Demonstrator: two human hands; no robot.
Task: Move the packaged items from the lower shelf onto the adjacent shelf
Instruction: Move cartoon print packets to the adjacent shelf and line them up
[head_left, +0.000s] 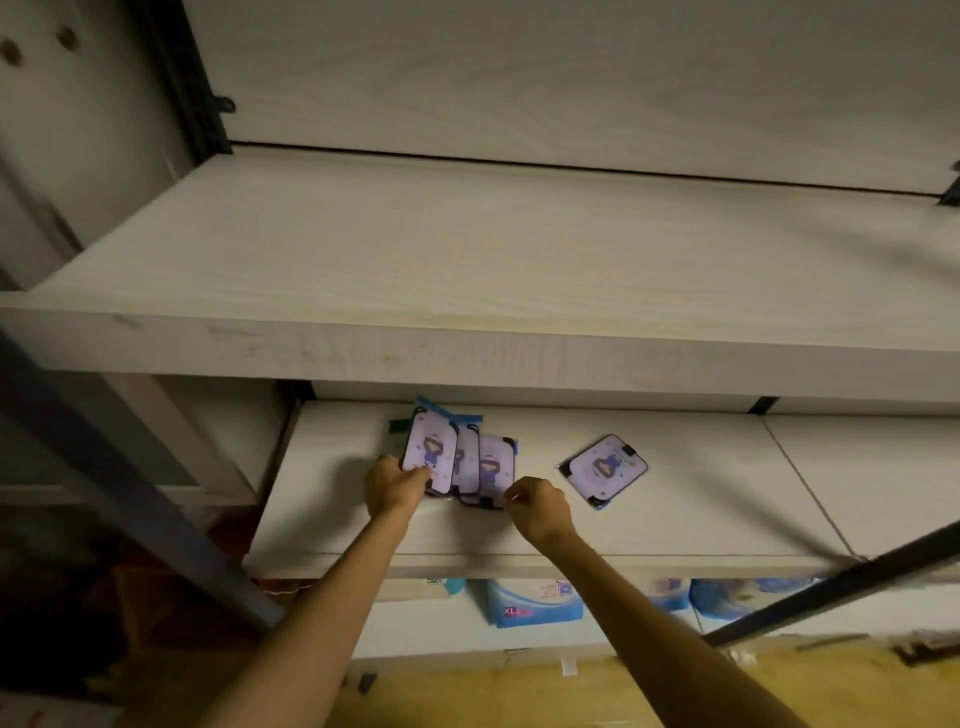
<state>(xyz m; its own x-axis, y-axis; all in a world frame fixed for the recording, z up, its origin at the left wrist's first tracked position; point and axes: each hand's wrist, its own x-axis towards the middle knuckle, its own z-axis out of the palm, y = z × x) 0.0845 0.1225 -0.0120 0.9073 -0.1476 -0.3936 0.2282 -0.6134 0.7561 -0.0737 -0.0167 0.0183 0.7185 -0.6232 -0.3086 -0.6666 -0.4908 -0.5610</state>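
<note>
A flat purple-printed packet (430, 452) is pinched at its lower edge by the left hand (394, 486), thumb on the printed face and fingers curled behind, so that the packet is tilted up off the lower shelf (332, 478). Just to the right of that hand, two more overlapping packets (485, 467) of the same print are leaning or lying against the held one; a blue strip and a green tab are seen behind them. The right hand (537, 506) is held beside the near right corner of this group with its fingers curled inward; whether that corner is touched or gripped cannot be told. Further right of the right hand, well apart from the group, a single packet (605, 467) is lying flat on the same shelf board. A cartoon figure is printed on each packet; no writing on them can be read. Above both hands, a pale wood-grain upper shelf (467, 270) is seen. Below the forearms, blue-and-white soft packs (535, 603) are stored under the lower shelf, with "XL" legible on one.
</note>
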